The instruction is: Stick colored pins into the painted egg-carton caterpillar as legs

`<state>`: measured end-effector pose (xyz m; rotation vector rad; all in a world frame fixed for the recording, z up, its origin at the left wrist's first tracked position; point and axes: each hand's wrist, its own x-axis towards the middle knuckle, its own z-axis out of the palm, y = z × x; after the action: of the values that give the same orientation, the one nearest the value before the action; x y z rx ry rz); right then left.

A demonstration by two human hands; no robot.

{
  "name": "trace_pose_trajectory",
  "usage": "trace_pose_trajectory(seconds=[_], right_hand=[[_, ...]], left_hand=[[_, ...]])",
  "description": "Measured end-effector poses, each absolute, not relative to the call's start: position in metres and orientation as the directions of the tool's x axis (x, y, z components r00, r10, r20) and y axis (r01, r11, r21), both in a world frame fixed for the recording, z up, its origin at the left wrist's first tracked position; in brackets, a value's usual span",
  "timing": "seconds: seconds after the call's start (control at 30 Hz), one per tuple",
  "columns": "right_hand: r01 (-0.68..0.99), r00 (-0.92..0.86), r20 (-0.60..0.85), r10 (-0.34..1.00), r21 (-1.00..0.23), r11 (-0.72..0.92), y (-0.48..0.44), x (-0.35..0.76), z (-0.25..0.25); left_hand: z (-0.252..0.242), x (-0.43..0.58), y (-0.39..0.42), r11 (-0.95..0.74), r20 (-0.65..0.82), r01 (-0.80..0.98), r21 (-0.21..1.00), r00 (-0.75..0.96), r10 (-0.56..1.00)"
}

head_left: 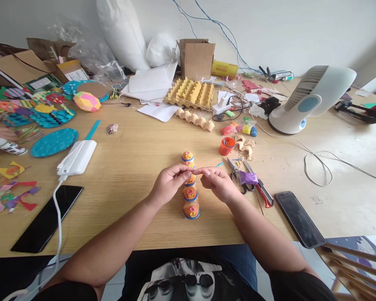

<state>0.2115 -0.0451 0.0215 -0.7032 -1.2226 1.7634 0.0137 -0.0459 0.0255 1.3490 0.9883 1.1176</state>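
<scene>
My left hand (172, 179) and my right hand (218, 182) meet at the fingertips over the middle of the table. The left thumb and forefinger are pinched together. My right forefinger reaches out to touch them, its other fingers curled. Whatever lies between the fingertips is too small to make out. Beneath them runs an egg-carton strip (191, 210) with several orange humps, each trimmed with blue, yellow and pink pieces that look like clay. The hands partly cover the middle humps. Right of my right hand lie scissors (233, 167), a purple clay packet (248, 178) and a red utility knife (265, 194).
An orange cup (227, 146) stands behind the scissors, near bags of coloured clay (247, 128). Yellow egg trays (191, 94) lie further back. A white fan (310, 100) and a phone (299, 218) are on the right. A power bank (77, 158) and tablet (47, 219) lie left.
</scene>
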Motion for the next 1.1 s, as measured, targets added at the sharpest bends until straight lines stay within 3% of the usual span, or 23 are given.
trace_pose_trajectory(seconds=[0.33,0.73,1.1], right_hand=[[-0.297,-0.51,0.037,0.86,-0.945,-0.135,-0.045,0.215,0.023],[-0.39,-0.608,-0.032,0.793,-0.858,-0.334,-0.048,0.208,0.021],[-0.472,-0.554,-0.063,0.83,-0.797,-0.376,-0.046,0.208,0.024]], left_hand=[[0.024,0.013,-0.045,-0.032,0.049,-0.078,0.996,0.228,0.973],[0.028,0.015,-0.045,0.354,-0.198,-0.331,0.875,0.422,0.885],[0.031,0.014,-0.044,0.332,-0.194,-0.37,0.868,0.364,0.911]])
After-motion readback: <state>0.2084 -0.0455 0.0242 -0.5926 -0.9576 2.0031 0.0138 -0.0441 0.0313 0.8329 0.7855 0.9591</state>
